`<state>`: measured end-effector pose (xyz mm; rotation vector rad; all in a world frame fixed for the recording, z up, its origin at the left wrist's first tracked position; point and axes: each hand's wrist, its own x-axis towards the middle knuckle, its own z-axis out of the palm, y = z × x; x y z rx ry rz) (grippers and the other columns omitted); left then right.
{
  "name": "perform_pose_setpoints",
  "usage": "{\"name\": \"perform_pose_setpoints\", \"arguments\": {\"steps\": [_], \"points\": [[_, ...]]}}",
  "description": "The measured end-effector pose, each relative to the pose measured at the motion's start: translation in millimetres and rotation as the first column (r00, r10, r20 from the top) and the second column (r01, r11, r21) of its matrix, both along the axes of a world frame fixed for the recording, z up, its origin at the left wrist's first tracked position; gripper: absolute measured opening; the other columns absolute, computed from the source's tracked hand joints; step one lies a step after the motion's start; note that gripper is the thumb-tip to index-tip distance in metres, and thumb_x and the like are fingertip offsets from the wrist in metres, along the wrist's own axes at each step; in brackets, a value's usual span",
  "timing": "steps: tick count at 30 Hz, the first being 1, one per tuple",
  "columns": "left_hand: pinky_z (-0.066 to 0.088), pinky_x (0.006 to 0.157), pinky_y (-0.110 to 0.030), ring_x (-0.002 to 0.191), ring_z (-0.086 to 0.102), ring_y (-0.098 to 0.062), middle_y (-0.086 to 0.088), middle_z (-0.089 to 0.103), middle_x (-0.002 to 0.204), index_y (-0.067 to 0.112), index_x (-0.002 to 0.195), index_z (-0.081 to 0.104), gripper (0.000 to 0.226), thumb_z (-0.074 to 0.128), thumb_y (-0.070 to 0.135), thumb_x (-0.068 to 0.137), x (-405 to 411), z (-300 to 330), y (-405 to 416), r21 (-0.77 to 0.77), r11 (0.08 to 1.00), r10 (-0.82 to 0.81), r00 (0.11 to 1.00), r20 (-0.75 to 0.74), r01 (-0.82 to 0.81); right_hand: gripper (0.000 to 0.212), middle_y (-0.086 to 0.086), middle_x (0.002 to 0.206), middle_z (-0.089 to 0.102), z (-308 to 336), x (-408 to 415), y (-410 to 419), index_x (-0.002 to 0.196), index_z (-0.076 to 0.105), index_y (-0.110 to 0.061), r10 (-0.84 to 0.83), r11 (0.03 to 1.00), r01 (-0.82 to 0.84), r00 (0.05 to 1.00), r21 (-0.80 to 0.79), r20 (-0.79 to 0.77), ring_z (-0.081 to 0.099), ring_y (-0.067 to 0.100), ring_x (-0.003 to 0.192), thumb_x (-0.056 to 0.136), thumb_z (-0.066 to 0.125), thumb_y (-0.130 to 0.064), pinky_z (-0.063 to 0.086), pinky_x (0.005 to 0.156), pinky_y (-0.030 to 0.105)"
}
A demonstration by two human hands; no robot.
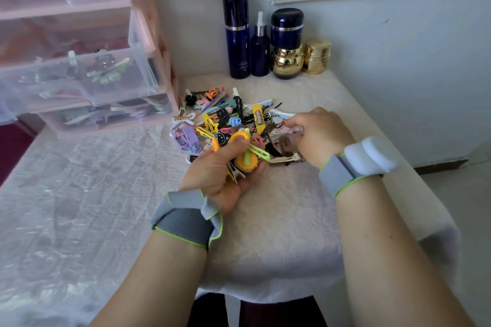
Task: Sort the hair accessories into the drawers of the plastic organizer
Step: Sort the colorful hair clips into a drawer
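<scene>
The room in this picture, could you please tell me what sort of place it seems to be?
Probably a bedroom or dressing corner at home: cosmetic bottles and gold jars stand against the wall on a cloth-covered table, beside a pink plastic organizer and a pile of hair clips.

We count two hands: the left hand (223, 170) holding several clips, the right hand (322, 135) at one heap of hair accessories (225, 119), too many to number. Left of the hands, one plastic organizer (143, 34), three drawers showing. Beyond the hands, three blue bottles (236, 34) and two gold jars (288, 61).
</scene>
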<state>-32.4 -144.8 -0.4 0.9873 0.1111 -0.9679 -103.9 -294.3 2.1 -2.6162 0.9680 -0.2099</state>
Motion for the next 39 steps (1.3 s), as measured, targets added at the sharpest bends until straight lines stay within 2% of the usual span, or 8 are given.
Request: {"name": "perform_pose_setpoints", "arguments": {"steps": [3, 8, 11, 14, 19, 23, 28, 39], "points": [[0.059, 0.057, -0.040, 0.090, 0.065, -0.030, -0.019, 0.064, 0.103, 0.003, 0.114, 0.059, 0.032, 0.060, 0.002, 0.082, 0.6, -0.2, 0.3, 0.008, 1.000, 0.004, 1.000, -0.013, -0.004, 0.032, 0.010, 0.121, 0.044, -1.9, 2.1, 1.9, 0.118, 0.057, -0.026, -0.032, 0.998, 0.030, 0.999, -0.058, -0.038, 0.038, 0.032, 0.116, 0.089, 0.047, -0.016, 0.037, 0.087, 0.033], [0.058, 0.056, -0.046, 0.083, 0.066, -0.032, -0.018, 0.068, 0.086, 0.002, 0.085, 0.061, 0.005, 0.063, 0.002, 0.081, 2.1, 1.7, -0.2, 0.025, 1.000, 0.002, 0.999, -0.033, -0.001, 0.019, 0.011, 0.110, 0.052, -2.3, -5.2, 0.0, 0.101, 0.066, -0.017, -0.028, 0.997, 0.026, 0.999, -0.071, -0.023, 0.048, 0.032, 0.106, 0.086, 0.053, -0.018, 0.037, 0.077, 0.030], [0.058, 0.057, -0.045, 0.089, 0.066, -0.034, -0.019, 0.067, 0.092, 0.004, 0.086, 0.061, 0.006, 0.063, 0.002, 0.080, 2.2, 1.0, -0.4, 0.024, 1.000, -0.003, 1.000, -0.025, 0.004, 0.015, 0.010, 0.099, 0.063, -5.2, -12.5, -0.9, 0.092, 0.067, -0.012, -0.017, 1.000, 0.019, 0.995, -0.020, 0.094, 0.057, 0.030, 0.093, 0.085, 0.055, -0.016, 0.041, 0.072, 0.028], [0.058, 0.058, -0.043, 0.099, 0.065, -0.034, -0.020, 0.066, 0.100, 0.003, 0.091, 0.061, 0.012, 0.064, 0.003, 0.079, 2.8, -1.1, -0.7, 0.022, 1.000, 0.001, 1.000, -0.027, -0.001, 0.009, -0.002, 0.083, 0.067, -6.6, -19.6, 4.4, 0.090, 0.068, -0.020, -0.116, 0.983, 0.060, 0.935, 0.174, 0.336, 0.059, 0.019, 0.080, 0.083, 0.062, -0.021, 0.037, 0.067, 0.023], [0.059, 0.059, -0.041, 0.069, 0.070, -0.023, -0.011, 0.071, 0.072, 0.006, 0.081, 0.065, 0.005, 0.060, 0.004, 0.083, 4.2, -3.1, 0.0, -0.019, 0.999, -0.035, 0.999, 0.013, 0.035, 0.015, -0.007, 0.057, 0.063, 3.0, -22.9, 35.9, 0.072, 0.062, -0.028, -0.209, 0.823, -0.215, 0.745, 0.525, 0.633, 0.051, 0.003, 0.049, 0.078, 0.069, -0.016, 0.042, 0.055, 0.025], [0.059, 0.059, -0.039, 0.065, 0.070, -0.022, -0.011, 0.072, 0.072, 0.006, 0.081, 0.065, 0.007, 0.059, 0.003, 0.083, 4.8, -4.3, 4.1, -0.043, 0.998, -0.044, 0.997, 0.068, 0.047, 0.012, -0.006, 0.058, 0.060, 2.9, -16.2, 57.3, 0.075, 0.064, -0.024, -0.185, 0.746, -0.339, 0.722, 0.574, 0.667, 0.050, 0.002, 0.048, 0.080, 0.068, -0.015, 0.042, 0.046, 0.015], [0.059, 0.059, -0.039, 0.063, 0.070, -0.020, -0.009, 0.072, 0.073, 0.009, 0.076, 0.070, 0.018, 0.055, 0.002, 0.084, 6.8, -5.8, 16.7, -0.089, 0.994, -0.062, 0.994, 0.093, 0.070, 0.014, -0.013, 0.049, 0.059, -6.0, -8.7, 73.2, 0.075, 0.063, -0.026, -0.175, 0.746, -0.346, 0.723, 0.569, 0.669, 0.053, 0.000, 0.045, 0.083, 0.064, -0.014, 0.045, 0.046, 0.015], [0.059, 0.064, -0.040, 0.064, 0.069, -0.022, -0.011, 0.070, 0.072, 0.004, 0.091, 0.064, 0.012, 0.054, 0.002, 0.084, 7.0, -6.3, 44.1, -0.091, 0.993, -0.064, 0.983, 0.172, 0.080, 0.020, -0.021, 0.055, 0.062, -10.6, -4.6, 99.6, 0.078, 0.063, -0.034, -0.103, 0.773, -0.355, 0.748, 0.526, 0.656, 0.057, 0.000, 0.048, 0.087, 0.059, -0.017, 0.048, 0.047, 0.016]]}}
